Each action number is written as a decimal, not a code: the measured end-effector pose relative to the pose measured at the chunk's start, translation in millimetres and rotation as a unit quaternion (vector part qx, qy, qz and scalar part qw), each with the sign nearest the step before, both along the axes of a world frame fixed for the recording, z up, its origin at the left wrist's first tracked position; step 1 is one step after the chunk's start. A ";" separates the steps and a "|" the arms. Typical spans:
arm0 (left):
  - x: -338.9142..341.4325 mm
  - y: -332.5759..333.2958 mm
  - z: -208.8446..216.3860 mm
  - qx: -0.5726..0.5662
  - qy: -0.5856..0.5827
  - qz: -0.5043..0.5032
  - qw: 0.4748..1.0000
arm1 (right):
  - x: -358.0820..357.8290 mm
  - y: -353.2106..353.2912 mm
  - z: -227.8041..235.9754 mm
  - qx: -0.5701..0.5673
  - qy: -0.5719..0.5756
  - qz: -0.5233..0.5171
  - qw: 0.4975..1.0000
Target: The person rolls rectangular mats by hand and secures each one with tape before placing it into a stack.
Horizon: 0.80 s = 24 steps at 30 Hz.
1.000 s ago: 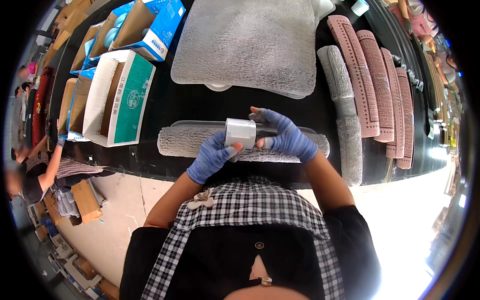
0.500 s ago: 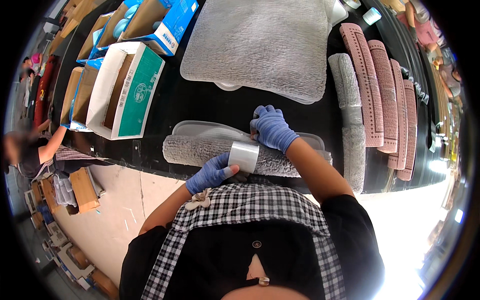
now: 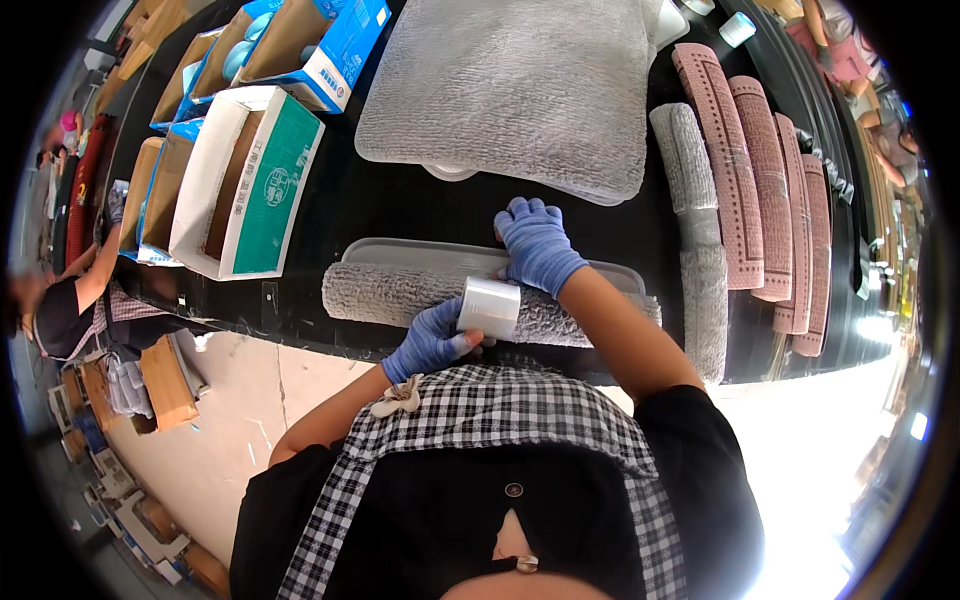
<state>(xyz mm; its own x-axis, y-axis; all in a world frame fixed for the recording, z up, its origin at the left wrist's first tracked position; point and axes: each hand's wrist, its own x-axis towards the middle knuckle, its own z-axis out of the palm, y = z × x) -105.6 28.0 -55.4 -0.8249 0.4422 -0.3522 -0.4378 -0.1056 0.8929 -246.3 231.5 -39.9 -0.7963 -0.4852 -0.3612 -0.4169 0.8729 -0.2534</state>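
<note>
A grey fluffy mat (image 3: pixel 385 296), mostly rolled up, lies along the table edge in front of me. Its flat end pokes out on the far side with a smooth pale backing. My left hand (image 3: pixel 432 340), in a blue glove with bare thumb tip, is closed on a wide roll of clear tape (image 3: pixel 490 308) held against the rolled mat. Just past the roll, my right hand (image 3: pixel 538 245), also gloved in blue, is curled with its back up over the mat's far edge. Whatever its fingers hold is hidden beneath them.
A stack of flat grey mats (image 3: pixel 510 90) lies beyond on the black table (image 3: pixel 420 205). To the right are a taped grey roll (image 3: pixel 695 240) and several pink rolled mats (image 3: pixel 720 165). Open boxes (image 3: pixel 275 190) stand left, near another person (image 3: pixel 85 300). A tape roll (image 3: pixel 738 30) sits far right.
My right hand has shifted slightly away from me, its fingers still curled. My left hand and the tape roll stay nearly in place. The person at the left has raised an arm.
</note>
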 end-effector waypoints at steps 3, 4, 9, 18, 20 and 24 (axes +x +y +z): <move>-12.0 8.8 7.8 0.008 -0.046 0.008 0.999 | 1.9 11.0 -11.2 0.019 0.020 -0.010 1.000; -20.8 13.5 15.7 0.012 -0.102 0.018 0.995 | 4.7 19.8 -19.3 0.021 0.050 -0.025 0.998; -85.1 23.2 45.7 -0.042 -0.210 0.077 0.974 | 81.3 50.4 19.8 -0.142 0.128 -0.102 0.976; -42.6 24.9 53.9 -0.028 -0.124 -0.036 0.991 | 28.6 45.0 14.7 0.023 0.012 -0.045 0.999; -22.3 10.4 12.5 -0.063 -0.118 -0.014 0.991 | 16.6 42.2 19.4 0.026 0.006 -0.040 0.999; -21.7 11.8 -10.0 -0.079 -0.184 -0.023 0.980 | -16.3 59.6 5.5 -0.039 -0.016 -0.047 0.998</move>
